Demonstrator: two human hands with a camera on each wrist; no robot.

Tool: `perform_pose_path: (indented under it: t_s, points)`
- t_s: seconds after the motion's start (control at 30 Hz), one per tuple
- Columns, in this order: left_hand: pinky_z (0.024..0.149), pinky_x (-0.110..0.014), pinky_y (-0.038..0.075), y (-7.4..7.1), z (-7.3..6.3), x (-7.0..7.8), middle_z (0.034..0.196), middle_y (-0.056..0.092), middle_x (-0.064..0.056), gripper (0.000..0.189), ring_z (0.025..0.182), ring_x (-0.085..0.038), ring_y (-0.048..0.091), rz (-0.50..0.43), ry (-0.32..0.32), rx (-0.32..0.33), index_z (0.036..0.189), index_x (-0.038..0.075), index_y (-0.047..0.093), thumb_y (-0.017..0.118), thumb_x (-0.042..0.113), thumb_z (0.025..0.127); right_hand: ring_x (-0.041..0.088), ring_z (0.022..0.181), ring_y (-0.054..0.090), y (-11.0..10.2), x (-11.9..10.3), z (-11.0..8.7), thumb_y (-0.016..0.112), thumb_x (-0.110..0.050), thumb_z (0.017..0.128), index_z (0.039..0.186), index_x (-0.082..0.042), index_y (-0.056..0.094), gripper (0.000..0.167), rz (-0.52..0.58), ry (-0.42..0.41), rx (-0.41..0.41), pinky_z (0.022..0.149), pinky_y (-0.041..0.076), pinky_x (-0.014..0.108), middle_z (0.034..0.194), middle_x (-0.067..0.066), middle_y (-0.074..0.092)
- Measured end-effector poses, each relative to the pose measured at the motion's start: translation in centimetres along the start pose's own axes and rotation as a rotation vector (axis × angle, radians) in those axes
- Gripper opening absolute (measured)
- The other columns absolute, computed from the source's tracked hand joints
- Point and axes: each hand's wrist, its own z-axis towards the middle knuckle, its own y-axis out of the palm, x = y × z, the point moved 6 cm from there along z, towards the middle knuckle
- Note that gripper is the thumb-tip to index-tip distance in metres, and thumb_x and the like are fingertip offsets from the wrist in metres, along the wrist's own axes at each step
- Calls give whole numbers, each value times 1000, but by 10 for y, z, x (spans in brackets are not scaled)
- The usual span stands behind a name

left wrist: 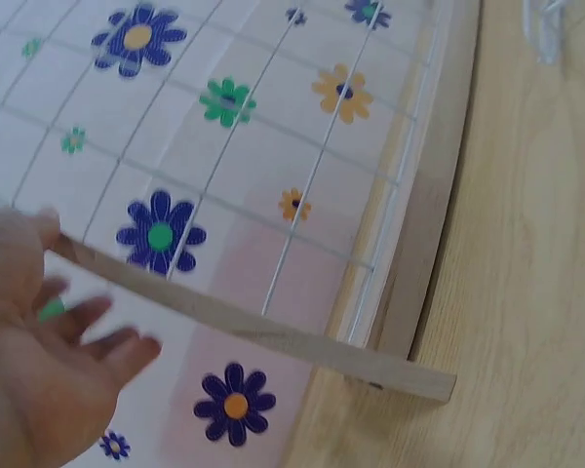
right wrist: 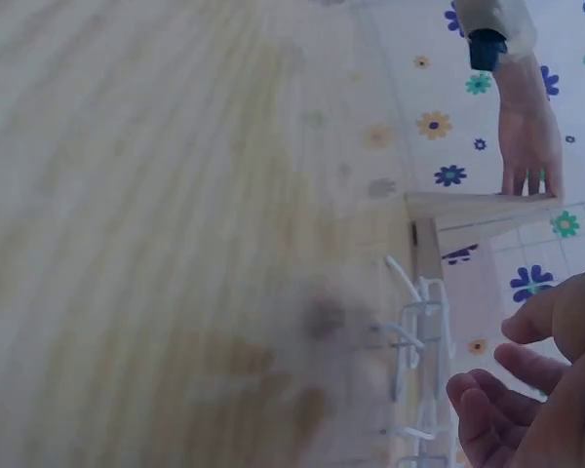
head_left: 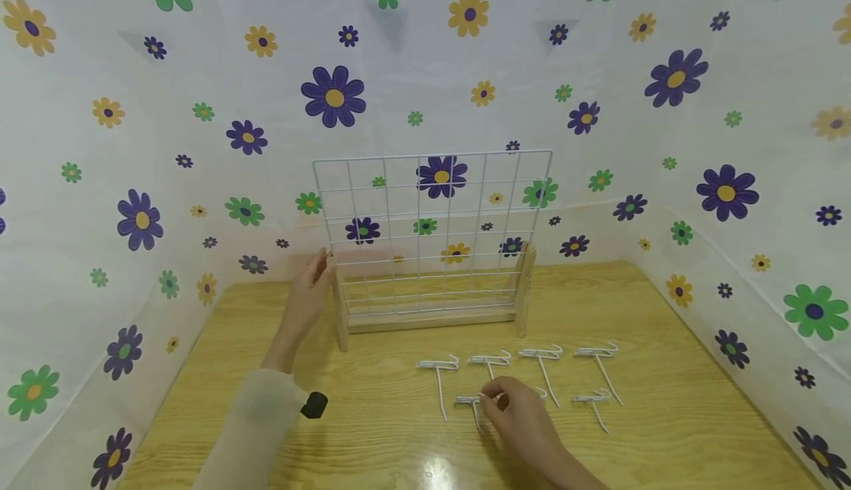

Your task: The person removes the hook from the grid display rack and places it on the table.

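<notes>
A white wire grid panel (head_left: pixel 432 202) stands upright in a wooden base with two side posts. My left hand (head_left: pixel 312 283) is at the top of the left wooden post (head_left: pixel 340 305). In the left wrist view, the thumb touches the post's upper end and the other fingers hang loosely beside it. Over the table my right hand (head_left: pixel 521 416) hovers by a short white metal hook (head_left: pixel 470 401). Its thumb and forefinger are bent close to the hook, and the right wrist view shows nothing between them. Behind the hand another hook is partly hidden.
Several longer white hooks (head_left: pixel 540 355) lie in a row on the wooden table (head_left: pixel 372 416), in front of the rack. One more short hook (head_left: pixel 592 399) lies to the right of my right hand. Flower-patterned white sheeting (head_left: pixel 399 54) encloses the back and sides.
</notes>
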Motion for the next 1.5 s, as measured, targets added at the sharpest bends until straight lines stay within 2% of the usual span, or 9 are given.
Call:
perform_pose_path:
  t_s: [0.07, 0.2, 0.3, 0.43, 0.53, 0.77, 1.03, 1.3, 1.5]
  points:
    - [123, -54, 29, 0, -5, -1, 166, 29, -18, 68, 152, -38, 28, 41, -11, 44, 166, 10, 21, 45, 42, 111, 8, 68, 59, -5, -6, 4, 75, -1, 91, 98, -4, 72, 8, 3, -52, 31, 54, 52, 19, 89, 2, 69]
    - [118, -66, 32, 3, -23, 18, 165, 29, -20, 66, 151, -44, 27, 93, 13, 89, 164, 8, 26, 50, 37, 110, 22, 90, 67, -15, -16, 11, 77, 0, 90, 109, -4, 71, 20, -15, -133, 68, 71, 62, 31, 108, 8, 72]
    - [112, -72, 35, 9, -42, 33, 165, 27, -22, 68, 149, -48, 28, 154, 37, 75, 164, 7, 24, 55, 33, 108, 30, 103, 67, -22, -23, 17, 78, -4, 91, 119, -1, 69, 30, -34, -185, 78, 81, 63, 44, 120, 12, 71]
    - [119, -66, 28, 20, -67, 49, 168, 18, -23, 77, 152, -45, 21, 253, 108, 10, 166, 6, 10, 57, 27, 108, 32, 106, 66, -30, -30, 26, 75, -13, 97, 133, 2, 64, 41, -47, -216, 65, 84, 61, 53, 135, 19, 64]
    - [125, -61, 18, 28, -85, 58, 170, 8, -21, 77, 155, -42, 13, 341, 201, -40, 165, 4, 7, 56, 24, 109, 40, 121, 61, -34, -32, 31, 71, -23, 101, 144, 1, 56, 51, -64, -207, 37, 96, 55, 61, 147, 22, 55]
    - [123, -65, 19, 34, -119, 68, 169, 9, -24, 74, 154, -46, 14, 547, 323, -77, 163, -1, 20, 59, 29, 107, 48, 149, 29, -49, -36, 36, 62, -34, 105, 159, -2, 36, 68, -127, -269, -25, 113, 30, 75, 165, 19, 31]
    - [124, -67, 9, 17, -134, 72, 171, 10, -21, 76, 155, -46, 7, 696, 282, -95, 166, 12, 20, 57, 40, 107, 40, 157, 8, -77, -22, 41, 62, -37, 105, 164, -6, 26, 75, -225, -277, -67, 118, 18, 75, 170, 18, 17]
    - [123, -70, 9, -1, -139, 78, 170, 8, -23, 73, 155, -48, 4, 768, 270, -111, 164, 6, 23, 56, 38, 108, 41, 157, 3, -110, 0, 37, 59, -32, 106, 165, -7, 21, 74, -300, -303, -48, 120, 14, 74, 170, 22, 13]
    - [120, -74, 13, -21, -141, 68, 168, 11, -27, 72, 153, -52, 7, 811, 278, -87, 163, 3, 26, 54, 41, 108, 42, 157, 0, -135, 15, 33, 58, -31, 107, 165, -4, 20, 74, -365, -323, -28, 125, 4, 65, 168, 27, 12]
